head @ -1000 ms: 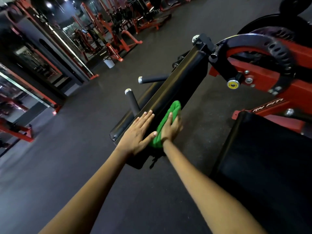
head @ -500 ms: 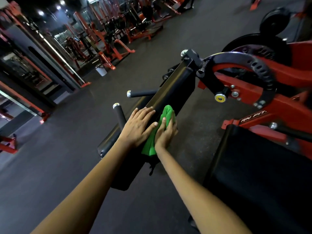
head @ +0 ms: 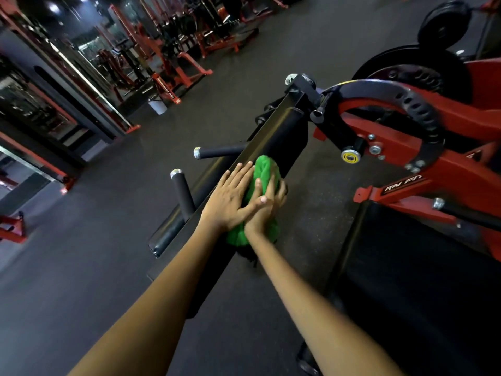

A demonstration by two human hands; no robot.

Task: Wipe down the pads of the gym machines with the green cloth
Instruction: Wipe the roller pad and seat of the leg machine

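Both hands, left hand [head: 230, 196] flat-fingered, right hand [head: 264, 206] with straight fingers, are pressing green cloth [head: 264, 169] onto long black pad [head: 282, 131]; dark rubber floor [head: 67, 267], red machines [head: 173, 69] lining the room.

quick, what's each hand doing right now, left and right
Left hand: open, fingers straight, flat on the long black pad, thumb over the right hand.
Right hand: open, pressing the green cloth against the pad.

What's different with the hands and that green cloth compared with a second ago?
The left hand has closed in on the right hand; its thumb now lies over the right. The green cloth is bunched up more. The cloth is still pressed to the long black pad by the right hand.
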